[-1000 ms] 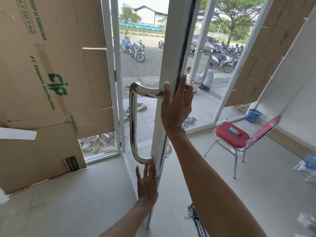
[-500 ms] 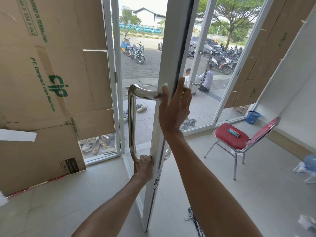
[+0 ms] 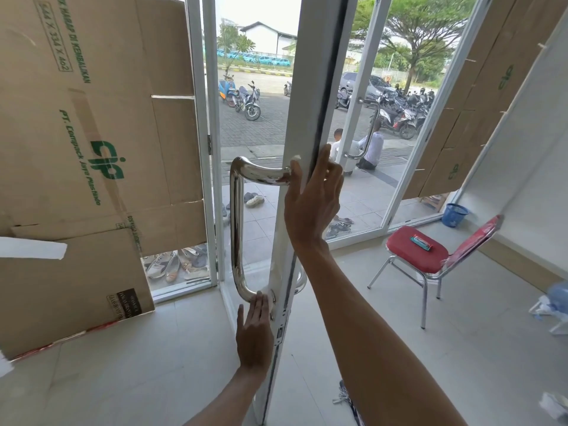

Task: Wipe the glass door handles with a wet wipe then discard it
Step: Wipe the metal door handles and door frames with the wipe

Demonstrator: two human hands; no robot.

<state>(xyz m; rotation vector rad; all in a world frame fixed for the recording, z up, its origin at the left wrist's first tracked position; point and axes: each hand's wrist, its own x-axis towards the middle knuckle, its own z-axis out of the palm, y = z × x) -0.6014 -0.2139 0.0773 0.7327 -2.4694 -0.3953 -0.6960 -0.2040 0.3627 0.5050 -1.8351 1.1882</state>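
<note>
chrome door handle on the open white door; left hand flat, fingers straight, touching its lower bend; right hand loosely spread against the door edge by its top; blue basket beyond, contents unclear

Door: edge-on, under the right hand.
Handle: left of the right hand; its lower bend touches the left hand at the fingertips.
Cardboard: well left of both hands.
Shoes: left of the left hand, behind glass.
Chair: right of the right hand.
Basket: behind the chair.
</note>
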